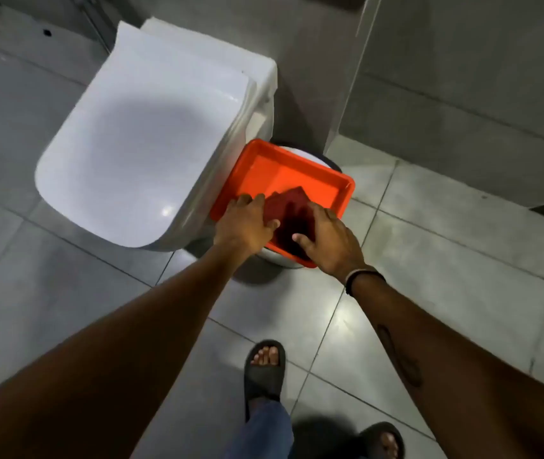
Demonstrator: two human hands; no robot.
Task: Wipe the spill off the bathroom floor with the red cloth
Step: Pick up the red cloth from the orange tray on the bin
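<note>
Currently, from the head camera, you are standing over a closed white toilet [141, 144] with both arms stretched down toward a shallow orange plastic tray [323, 180] that rests on top of a round white bucket [280, 260] just beside the toilet. The dark red folded cloth [292, 210] lies inside that tray, in its near half, and it is not yet off the tray.

Your left hand [247, 223] lies over the tray's near-left rim with fingers spread, fingertips touching the cloth's left edge; it is not closed on anything. Your right hand [328, 240] rests on the cloth's near-right part with fingers loosely apart and the thumb pointing inward across the fabric; whether it has pinched the cloth I cannot tell.

As for progress, you look to be at the very start: the cloth is only being gathered, and no wiping has begun. Grey floor tiles [429, 260] around your black slippers [264, 369] show glare but no spill I can make out, so where you must wipe is unclear. Picking the cloth up, carrying it down to the floor and wiping all seem left to do.

The cloth reads as a flat rectangle, its long axis running from near you toward the tray's far-right corner, one corner pointing away from you.
</note>
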